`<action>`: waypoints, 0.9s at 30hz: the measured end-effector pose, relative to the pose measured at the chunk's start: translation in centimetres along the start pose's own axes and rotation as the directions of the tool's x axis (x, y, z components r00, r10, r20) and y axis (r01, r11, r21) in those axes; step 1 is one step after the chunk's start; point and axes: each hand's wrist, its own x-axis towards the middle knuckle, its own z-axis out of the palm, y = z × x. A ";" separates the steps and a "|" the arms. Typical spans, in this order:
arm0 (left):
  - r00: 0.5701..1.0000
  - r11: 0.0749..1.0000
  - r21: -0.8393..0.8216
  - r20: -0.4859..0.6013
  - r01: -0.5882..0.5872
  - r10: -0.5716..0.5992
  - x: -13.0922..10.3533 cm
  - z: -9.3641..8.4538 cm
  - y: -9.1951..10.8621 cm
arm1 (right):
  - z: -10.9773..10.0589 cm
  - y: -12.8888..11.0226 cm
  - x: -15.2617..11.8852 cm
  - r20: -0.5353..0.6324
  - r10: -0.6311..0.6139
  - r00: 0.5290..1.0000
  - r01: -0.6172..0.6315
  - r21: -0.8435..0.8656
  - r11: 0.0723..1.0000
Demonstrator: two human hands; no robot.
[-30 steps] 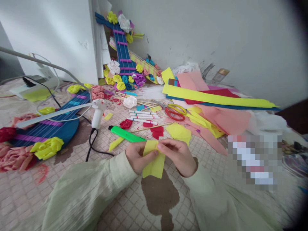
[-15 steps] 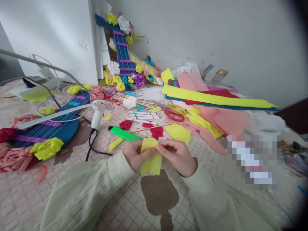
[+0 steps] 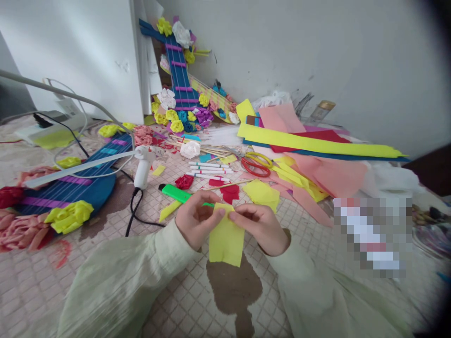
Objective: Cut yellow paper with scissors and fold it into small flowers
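Between my two hands hangs a small rectangle of yellow crepe paper (image 3: 226,241). My left hand (image 3: 197,218) pinches its top edge with the thumb in front, the fingers behind. The thumb and fingers of my right hand (image 3: 262,227) pinch the same edge a little to the right. A green utility knife (image 3: 176,193) lies just beyond my left hand, partly covered by it. Past my right hand lie loose yellow paper pieces (image 3: 262,195), and red paper scraps (image 3: 229,192) are on the table behind the held piece.
At left, a white hot glue gun (image 3: 142,169) with its cord stands by a blue paper guitar (image 3: 102,188) trimmed with paper flowers. Scissors (image 3: 255,166) and several markers (image 3: 209,172) lie mid-table. Crepe paper sheets (image 3: 324,143) pile up at right. Another decorated guitar (image 3: 179,70) leans at the back.
The yellow paper has shifted slightly right and now hangs flatter and lower, showing more of its face. My left hand has moved its grip to the top edge, closer to my right.
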 end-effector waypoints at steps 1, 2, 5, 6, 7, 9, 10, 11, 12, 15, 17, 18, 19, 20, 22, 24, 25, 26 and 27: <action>0.999 0.999 0.003 0.011 -0.036 0.036 0.0 -0.1 0.0 | 0.0 0.0 0.0 0.007 0.007 1.000 -0.007 0.006 1.000; 0.997 0.997 0.010 0.031 -0.075 0.075 0.0 -0.1 0.0 | 0.0 0.0 0.0 0.012 0.010 1.000 -0.010 0.009 1.000; 0.975 0.975 0.068 0.094 -0.210 0.203 -0.1 -0.1 0.0 | 0.0 0.1 0.0 0.013 0.006 1.000 -0.006 0.009 1.000; 0.964 0.962 0.105 0.112 -0.252 0.240 -0.2 -0.1 0.0 | 0.0 0.1 0.0 0.012 0.002 1.000 -0.002 0.008 1.000; 0.955 0.947 0.148 0.126 -0.286 0.269 -0.2 -0.1 0.1 | 0.0 0.0 0.0 0.009 -0.003 1.000 0.003 0.006 1.000; 0.942 0.918 0.220 0.138 -0.329 0.305 -0.2 -0.1 0.2 | -0.1 0.0 0.0 0.004 -0.015 1.000 0.015 0.007 1.000; 0.940 0.912 0.234 0.139 -0.338 0.313 -0.2 -0.1 0.2 | -0.1 -0.1 0.0 0.002 -0.022 1.000 0.022 0.012 1.000; 0.939 0.912 0.231 0.141 -0.338 0.313 -0.2 -0.1 0.3 | -0.1 -0.1 0.0 0.003 -0.027 1.000 0.027 0.020 0.999; 0.941 0.917 0.220 0.141 -0.332 0.307 -0.1 -0.1 0.3 | -0.1 -0.1 0.0 0.006 -0.029 1.000 0.029 0.029 0.999; 0.960 0.951 0.155 0.130 -0.267 0.249 -0.1 0.0 0.3 | -0.1 -0.1 0.0 0.012 -0.027 1.000 0.026 0.045 0.999; 0.981 0.980 0.092 0.095 -0.178 0.169 -0.2 0.2 0.3 | 0.0 -0.1 0.0 0.011 -0.024 1.000 0.023 0.040 0.999; 0.989 0.990 0.058 0.076 -0.130 0.126 -0.2 0.3 0.2 | 0.0 -0.1 0.0 0.008 -0.023 1.000 0.023 0.036 0.999; 0.994 0.996 0.026 0.061 -0.088 0.086 -0.2 0.4 0.2 | 0.0 -0.1 0.0 0.005 -0.023 1.000 0.023 0.032 0.999; 0.997 0.999 -0.003 0.053 -0.053 0.053 -0.3 0.5 0.2 | 0.0 -0.1 0.0 0.000 -0.022 1.000 0.022 0.029 0.999; 0.998 0.999 -0.049 0.061 -0.004 0.006 -0.2 0.6 0.1 | 0.0 -0.1 0.0 -0.011 -0.026 1.000 0.026 0.030 0.999; 0.997 0.996 -0.087 0.074 0.034 -0.028 -0.1 0.7 0.0 | 0.1 -0.1 0.0 -0.012 -0.029 0.999 0.030 0.037 0.999; 0.996 0.994 -0.100 0.077 0.045 -0.038 0.0 0.7 0.0 | 0.1 0.0 0.0 -0.010 -0.032 0.999 0.032 0.039 0.999; 0.996 0.993 -0.108 0.078 0.047 -0.039 0.0 0.7 -0.1 | 0.1 0.0 0.0 -0.007 -0.035 0.999 0.035 0.036 0.999; 0.997 0.993 -0.111 0.076 0.041 -0.032 0.0 0.7 -0.2 | 0.1 0.0 0.0 -0.003 -0.038 0.999 0.038 0.029 0.999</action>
